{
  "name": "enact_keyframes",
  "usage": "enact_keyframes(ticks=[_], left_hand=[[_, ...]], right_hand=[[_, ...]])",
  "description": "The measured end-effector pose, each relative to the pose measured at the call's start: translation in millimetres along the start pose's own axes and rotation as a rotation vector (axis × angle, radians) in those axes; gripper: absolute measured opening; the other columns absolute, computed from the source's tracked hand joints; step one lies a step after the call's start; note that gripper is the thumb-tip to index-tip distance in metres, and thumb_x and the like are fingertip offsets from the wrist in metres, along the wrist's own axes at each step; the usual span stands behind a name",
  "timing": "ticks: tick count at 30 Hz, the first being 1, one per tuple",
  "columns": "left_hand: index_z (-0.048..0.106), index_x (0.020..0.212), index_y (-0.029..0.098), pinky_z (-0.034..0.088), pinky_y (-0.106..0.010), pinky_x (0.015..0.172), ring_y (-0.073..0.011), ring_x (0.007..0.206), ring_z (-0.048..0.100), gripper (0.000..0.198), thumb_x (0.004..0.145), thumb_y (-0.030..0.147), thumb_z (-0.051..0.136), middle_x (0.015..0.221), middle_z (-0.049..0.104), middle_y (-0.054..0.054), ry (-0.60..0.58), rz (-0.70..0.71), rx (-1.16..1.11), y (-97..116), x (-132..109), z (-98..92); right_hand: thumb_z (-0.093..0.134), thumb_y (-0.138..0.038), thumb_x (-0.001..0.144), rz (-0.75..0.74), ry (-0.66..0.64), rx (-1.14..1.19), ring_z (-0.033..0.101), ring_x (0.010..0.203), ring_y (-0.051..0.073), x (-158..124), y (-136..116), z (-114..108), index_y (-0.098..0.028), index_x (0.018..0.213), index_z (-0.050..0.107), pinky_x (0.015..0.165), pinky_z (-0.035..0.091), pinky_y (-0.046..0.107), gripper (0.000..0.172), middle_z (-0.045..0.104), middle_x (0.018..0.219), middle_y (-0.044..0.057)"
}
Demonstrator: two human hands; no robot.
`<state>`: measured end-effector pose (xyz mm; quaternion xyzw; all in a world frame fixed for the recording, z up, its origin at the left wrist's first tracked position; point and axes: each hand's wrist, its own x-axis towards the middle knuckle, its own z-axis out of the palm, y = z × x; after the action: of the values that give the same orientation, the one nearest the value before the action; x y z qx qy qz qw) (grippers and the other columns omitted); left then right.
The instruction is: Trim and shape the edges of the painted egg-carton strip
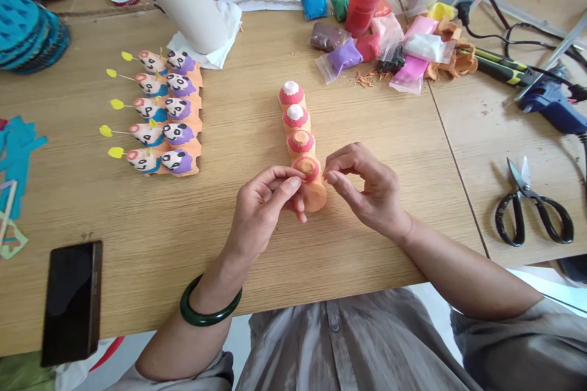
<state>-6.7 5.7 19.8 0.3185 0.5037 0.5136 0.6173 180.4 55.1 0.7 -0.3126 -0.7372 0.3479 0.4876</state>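
Note:
An orange strip of egg-carton cups (313, 197) lies lengthwise before me. Pink clay rings circle several of its bumps, and white clay (290, 88) caps the two far ones. My left hand (273, 198) is closed, its thumb and forefinger pinched at the left edge of the nearest pink ring (308, 169). Just right of that ring my right hand (364, 189) is also closed in a pinch. Anything between either hand's fingertips is too small to make out. The nearest cup, below the ringed ones, is plain orange.
Left stands a painted egg-carton block (198, 134) with animal faces and yellow-tipped sticks. A white bottle (190, 3), a phone (71, 299), scissors (520, 195) and a blue glue gun (554, 101) lie around. Clay packets (343, 58) surround a red cup (364, 3).

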Motion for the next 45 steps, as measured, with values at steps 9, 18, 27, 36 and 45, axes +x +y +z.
enact_keyframes(ticks=[9,18,27,36,45], left_hand=[[0.072,0.077,0.015,0.044,-0.016,0.042,-0.0068,0.055,0.053,0.008,0.08,0.021,0.072,0.075,0.065,-0.001,0.13,-0.04,-0.134,2,13,-10.6],[0.072,0.082,0.013,0.051,-0.02,0.05,-0.0094,0.061,0.059,0.01,0.073,0.016,0.07,0.079,0.066,-0.003,0.173,-0.033,0.047,-8,24,-20.2],[0.07,0.095,0.015,0.039,-0.017,0.035,-0.0048,0.043,0.033,0.029,0.082,0.039,0.08,0.056,0.041,0.01,0.121,-0.207,0.27,0,15,-22.8],[0.044,0.066,0.02,0.02,-0.009,0.029,0.0009,0.04,0.014,0.054,0.074,0.049,0.09,0.055,0.035,0.011,-0.138,-0.659,-0.213,9,26,-19.3],[0.05,0.057,0.017,0.018,-0.014,0.039,-0.0019,0.045,0.021,0.054,0.076,0.052,0.086,0.053,0.031,0.008,-0.081,-0.462,0.095,7,15,-20.6]], right_hand=[[0.073,-0.064,0.092,0.44,0.027,0.204,0.059,0.063,0.011,3,-2,3,-0.019,0.076,0.064,0.058,0.05,0.026,0.049,0.063,0.071,-0.001],[0.088,-0.058,0.078,0.591,0.071,0.398,0.062,0.06,0.01,6,19,3,-0.018,0.081,0.068,0.057,0.053,0.025,0.045,0.067,0.074,-0.001],[0.089,-0.053,0.08,0.637,0.099,0.433,0.072,0.082,0.016,2,24,2,-0.018,0.085,0.071,0.081,0.063,0.032,0.039,0.076,0.094,0.005],[0.087,-0.045,0.085,0.741,0.053,0.489,0.074,0.094,0.018,-1,19,2,-0.018,0.086,0.074,0.088,0.061,0.032,0.03,0.081,0.103,0.008],[0.09,-0.045,0.082,0.75,0.02,0.479,0.068,0.074,0.013,4,11,-4,-0.019,0.083,0.076,0.072,0.06,0.028,0.029,0.076,0.084,0.002]])
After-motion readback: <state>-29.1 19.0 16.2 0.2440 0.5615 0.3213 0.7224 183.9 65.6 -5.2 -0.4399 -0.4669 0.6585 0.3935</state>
